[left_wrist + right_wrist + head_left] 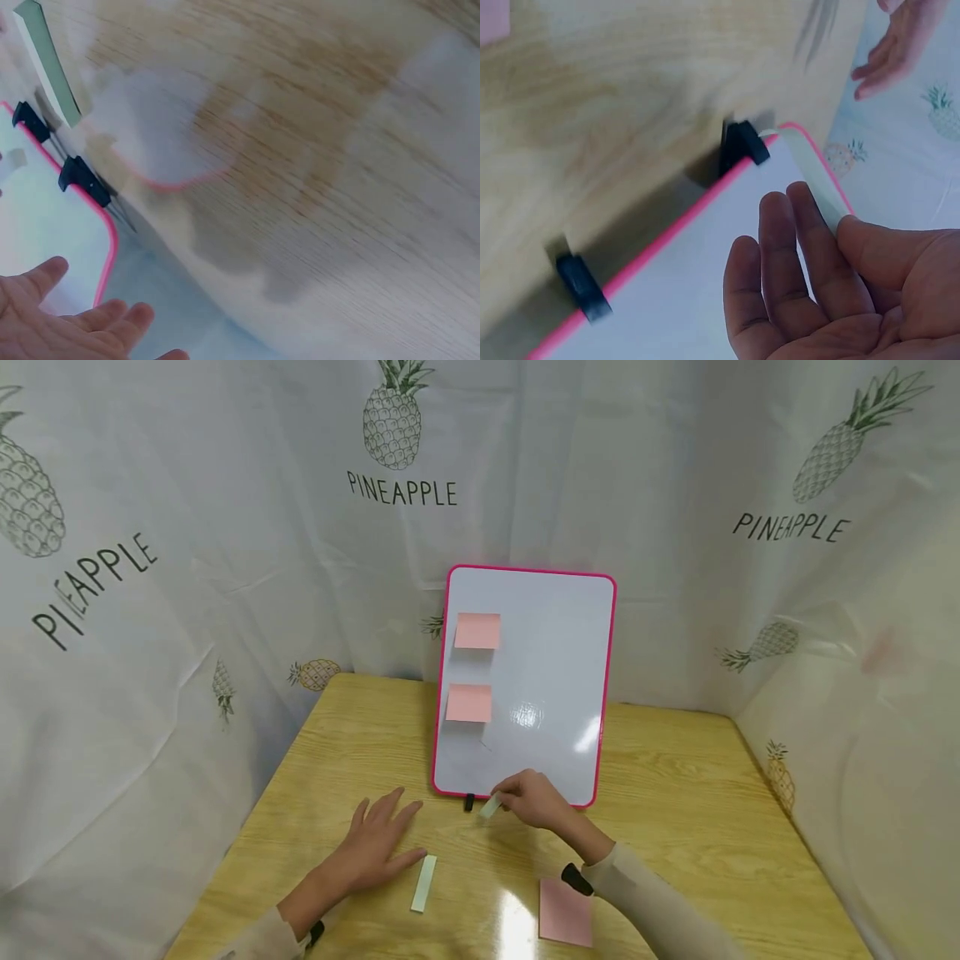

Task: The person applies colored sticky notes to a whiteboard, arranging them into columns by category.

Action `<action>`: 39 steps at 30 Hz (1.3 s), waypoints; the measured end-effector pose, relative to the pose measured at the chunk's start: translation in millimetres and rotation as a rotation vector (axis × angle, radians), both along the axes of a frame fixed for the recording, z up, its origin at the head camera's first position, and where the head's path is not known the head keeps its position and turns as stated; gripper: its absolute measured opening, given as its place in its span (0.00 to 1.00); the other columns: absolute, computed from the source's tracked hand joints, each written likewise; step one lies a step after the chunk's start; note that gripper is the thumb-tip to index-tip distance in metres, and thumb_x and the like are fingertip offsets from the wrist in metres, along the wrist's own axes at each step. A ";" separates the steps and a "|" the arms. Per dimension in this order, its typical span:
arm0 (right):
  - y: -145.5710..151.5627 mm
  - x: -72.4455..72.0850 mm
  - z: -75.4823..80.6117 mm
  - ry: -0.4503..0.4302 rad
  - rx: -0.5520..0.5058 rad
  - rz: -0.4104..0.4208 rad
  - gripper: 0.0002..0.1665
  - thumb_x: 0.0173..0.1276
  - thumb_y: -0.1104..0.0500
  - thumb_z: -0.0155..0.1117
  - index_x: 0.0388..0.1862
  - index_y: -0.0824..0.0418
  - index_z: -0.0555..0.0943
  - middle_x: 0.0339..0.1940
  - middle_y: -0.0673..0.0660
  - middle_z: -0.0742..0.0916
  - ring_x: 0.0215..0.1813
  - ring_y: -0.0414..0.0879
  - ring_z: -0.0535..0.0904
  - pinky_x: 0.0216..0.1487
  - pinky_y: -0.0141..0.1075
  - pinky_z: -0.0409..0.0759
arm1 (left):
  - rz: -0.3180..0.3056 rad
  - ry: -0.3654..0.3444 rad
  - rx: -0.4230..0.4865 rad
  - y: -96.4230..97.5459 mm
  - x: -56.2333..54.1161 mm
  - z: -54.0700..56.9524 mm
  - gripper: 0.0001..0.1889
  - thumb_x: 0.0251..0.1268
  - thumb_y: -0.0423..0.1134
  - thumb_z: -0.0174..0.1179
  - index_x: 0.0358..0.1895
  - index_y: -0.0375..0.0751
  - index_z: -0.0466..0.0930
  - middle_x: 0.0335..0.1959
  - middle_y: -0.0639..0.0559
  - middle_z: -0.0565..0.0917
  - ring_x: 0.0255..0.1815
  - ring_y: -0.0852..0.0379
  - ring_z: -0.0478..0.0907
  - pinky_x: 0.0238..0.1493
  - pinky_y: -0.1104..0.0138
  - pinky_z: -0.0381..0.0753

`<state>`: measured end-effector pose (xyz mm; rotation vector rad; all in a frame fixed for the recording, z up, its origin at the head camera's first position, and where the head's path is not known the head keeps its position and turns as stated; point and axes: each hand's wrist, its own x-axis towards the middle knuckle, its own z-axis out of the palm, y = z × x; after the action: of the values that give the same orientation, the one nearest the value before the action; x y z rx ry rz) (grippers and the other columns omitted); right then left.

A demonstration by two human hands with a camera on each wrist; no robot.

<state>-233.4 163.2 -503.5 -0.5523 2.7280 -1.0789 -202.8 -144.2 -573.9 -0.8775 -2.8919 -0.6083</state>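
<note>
As the right hand [534,800] pinches one end, a strip [490,808] juts before the board [555,643]. The left hand [371,853] lies spread.

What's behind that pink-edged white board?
Behind the white board hangs a pineapple-print curtain; one small pineapple print pokes out past the board's left edge. Anything else the board covers can't be seen.
</note>
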 end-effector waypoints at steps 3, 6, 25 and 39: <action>4.4 -3.8 8.8 0.009 0.017 -0.008 0.11 0.71 0.65 0.60 0.44 0.66 0.88 0.36 0.59 0.91 0.26 0.37 0.75 0.26 0.29 0.70 | 0.008 0.034 0.016 1.5 -1.2 -0.1 0.37 0.67 0.64 0.55 0.73 0.46 0.66 0.74 0.33 0.62 0.74 0.36 0.60 0.68 0.31 0.49; 8.6 -8.3 17.4 -0.005 0.030 -0.016 0.11 0.71 0.64 0.60 0.45 0.65 0.88 0.34 0.59 0.90 0.22 0.38 0.69 0.25 0.30 0.69 | 0.024 0.052 0.015 2.5 -2.4 0.6 0.36 0.67 0.63 0.56 0.72 0.47 0.67 0.74 0.34 0.63 0.74 0.36 0.61 0.68 0.31 0.50; 33.3 -41.8 73.7 0.113 0.120 -0.083 0.13 0.71 0.64 0.59 0.49 0.65 0.87 0.45 0.60 0.90 0.28 0.41 0.76 0.28 0.32 0.70 | 0.176 0.132 0.060 12.4 -18.5 4.1 0.36 0.66 0.59 0.60 0.72 0.46 0.66 0.72 0.33 0.66 0.72 0.36 0.63 0.69 0.34 0.50; 46.8 -66.8 120.9 0.284 0.237 -0.095 0.14 0.71 0.66 0.57 0.47 0.66 0.87 0.47 0.63 0.90 0.38 0.49 0.81 0.33 0.34 0.74 | 0.206 0.140 0.074 21.1 -21.7 9.4 0.37 0.65 0.60 0.60 0.71 0.42 0.66 0.70 0.32 0.68 0.71 0.36 0.65 0.68 0.32 0.53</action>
<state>-300.1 210.0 -382.6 -0.5813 3.0991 -0.7257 -224.5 -123.0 -564.5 -0.5788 -2.7663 -0.6042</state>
